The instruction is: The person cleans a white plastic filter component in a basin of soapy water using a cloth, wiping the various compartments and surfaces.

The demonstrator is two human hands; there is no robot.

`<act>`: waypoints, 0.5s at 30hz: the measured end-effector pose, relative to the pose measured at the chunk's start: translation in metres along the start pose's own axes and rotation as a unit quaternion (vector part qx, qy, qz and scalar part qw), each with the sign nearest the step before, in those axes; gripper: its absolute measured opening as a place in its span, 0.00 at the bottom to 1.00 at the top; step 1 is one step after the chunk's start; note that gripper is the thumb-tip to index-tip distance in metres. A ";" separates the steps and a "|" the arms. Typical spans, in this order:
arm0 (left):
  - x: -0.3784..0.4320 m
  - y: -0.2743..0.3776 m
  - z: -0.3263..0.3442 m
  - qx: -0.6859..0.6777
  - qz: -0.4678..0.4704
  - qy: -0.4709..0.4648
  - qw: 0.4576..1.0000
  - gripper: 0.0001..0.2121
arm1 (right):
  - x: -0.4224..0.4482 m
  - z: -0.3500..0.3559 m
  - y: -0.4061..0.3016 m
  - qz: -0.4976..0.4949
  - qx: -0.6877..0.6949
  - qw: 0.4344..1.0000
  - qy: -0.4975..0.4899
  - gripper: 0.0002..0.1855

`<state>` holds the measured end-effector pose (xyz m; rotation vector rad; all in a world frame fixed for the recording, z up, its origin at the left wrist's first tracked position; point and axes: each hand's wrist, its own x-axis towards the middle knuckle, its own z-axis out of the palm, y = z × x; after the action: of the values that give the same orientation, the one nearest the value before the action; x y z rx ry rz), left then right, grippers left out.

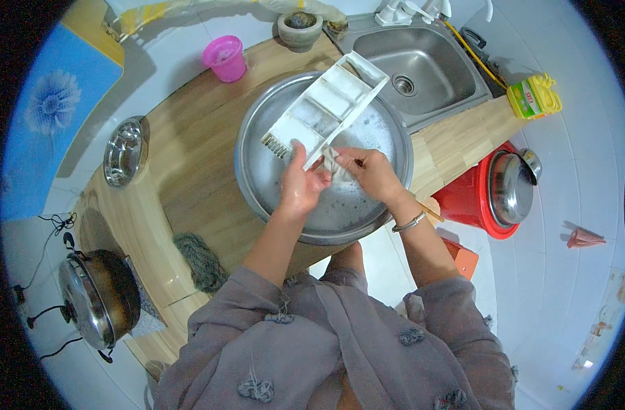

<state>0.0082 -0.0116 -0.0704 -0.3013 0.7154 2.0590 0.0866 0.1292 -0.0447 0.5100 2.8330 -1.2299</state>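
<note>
My left hand (pixel 300 184) grips the near end of a white plastic rack (pixel 338 95) with several compartments, its thumb lying over the edge. The rack is tilted above a wide metal basin (pixel 251 179) that holds sudsy water (pixel 370 125). In my right hand (pixel 372 171) a pale, wet cloth (pixel 333 160) is pinched against the rack's near corner, close to my left fingers. Brown stains show along the slotted end of the rack.
A steel sink (pixel 430 66) lies behind the basin at right. Around the wooden counter (pixel 205 138) stand a pink cup (pixel 225 59), stone mortar (pixel 300 33), metal bowl (pixel 124 152), scouring pad (pixel 199 262), lidded pot (pixel 99 300) and yellow jug (pixel 534 97). A red bucket (pixel 458 197) stands right.
</note>
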 end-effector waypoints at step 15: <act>0.006 -0.004 -0.009 -0.021 0.033 0.047 0.998 0.19 | -0.011 -0.042 -0.017 0.040 0.194 0.967 -0.160 0.10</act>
<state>0.0074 -0.0115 -0.0819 -0.4059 0.7495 2.1346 0.0965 0.1452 -0.0018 0.3825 2.2945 -1.6842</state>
